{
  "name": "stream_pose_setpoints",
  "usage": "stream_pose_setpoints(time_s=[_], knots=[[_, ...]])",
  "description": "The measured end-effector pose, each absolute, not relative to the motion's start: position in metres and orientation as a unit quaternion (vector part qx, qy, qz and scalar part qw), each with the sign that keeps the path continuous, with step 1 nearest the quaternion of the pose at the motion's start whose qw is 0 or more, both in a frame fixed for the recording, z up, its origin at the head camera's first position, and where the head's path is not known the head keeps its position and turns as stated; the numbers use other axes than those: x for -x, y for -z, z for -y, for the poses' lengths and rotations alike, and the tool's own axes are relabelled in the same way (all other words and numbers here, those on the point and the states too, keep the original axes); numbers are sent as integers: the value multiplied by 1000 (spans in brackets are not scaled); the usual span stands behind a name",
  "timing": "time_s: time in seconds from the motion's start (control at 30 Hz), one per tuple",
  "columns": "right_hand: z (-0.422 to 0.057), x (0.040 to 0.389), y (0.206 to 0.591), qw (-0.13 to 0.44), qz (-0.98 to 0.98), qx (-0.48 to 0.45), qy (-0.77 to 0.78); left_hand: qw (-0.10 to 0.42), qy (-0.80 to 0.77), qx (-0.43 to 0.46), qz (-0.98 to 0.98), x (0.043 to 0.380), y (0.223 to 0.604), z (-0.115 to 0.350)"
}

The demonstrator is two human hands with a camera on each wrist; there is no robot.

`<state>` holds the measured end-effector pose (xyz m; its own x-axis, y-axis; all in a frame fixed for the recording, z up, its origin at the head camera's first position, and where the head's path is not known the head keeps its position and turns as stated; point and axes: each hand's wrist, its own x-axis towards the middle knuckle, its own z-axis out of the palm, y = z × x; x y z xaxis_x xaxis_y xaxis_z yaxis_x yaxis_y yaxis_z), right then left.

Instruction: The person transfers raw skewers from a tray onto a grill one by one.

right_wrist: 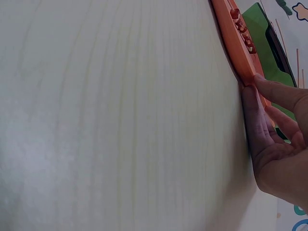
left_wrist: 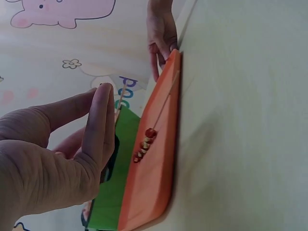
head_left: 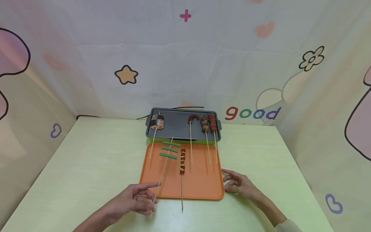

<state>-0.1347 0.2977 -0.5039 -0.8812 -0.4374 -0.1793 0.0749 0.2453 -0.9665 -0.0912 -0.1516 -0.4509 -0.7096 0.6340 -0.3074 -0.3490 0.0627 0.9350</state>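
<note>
In the head view my left hand (head_left: 131,203) pinches the lower end of a bamboo skewer with three green bean-like sticks (head_left: 169,149) threaded crosswise. This skewer slants up over the left part of an orange tray (head_left: 203,187), its tip near the grill. My right hand (head_left: 242,185) holds the tray's right edge, thumb and fingertip at the rim in the right wrist view. On the tray lies a skewer of small red and pale pieces (head_left: 182,162), its stick sticking out past the front edge. The left hand's pinch point is mostly hidden in the left wrist view.
Behind the tray stands a grey grill plate (head_left: 176,124) on a green base. On it rest a black-banded pink skewer (head_left: 157,122), a curled dark red one (head_left: 191,119), a brown chunky one (head_left: 204,124) and a red meat one (head_left: 212,123). Their sticks overhang the tray. A black cord runs behind.
</note>
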Motion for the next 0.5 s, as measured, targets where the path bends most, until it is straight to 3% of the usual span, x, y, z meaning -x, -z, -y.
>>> stream_pose_setpoints(time_s=[0.5], knots=[[-299,134,506,209,-753,126,611,329,-659,-138,-662,138,416,129]])
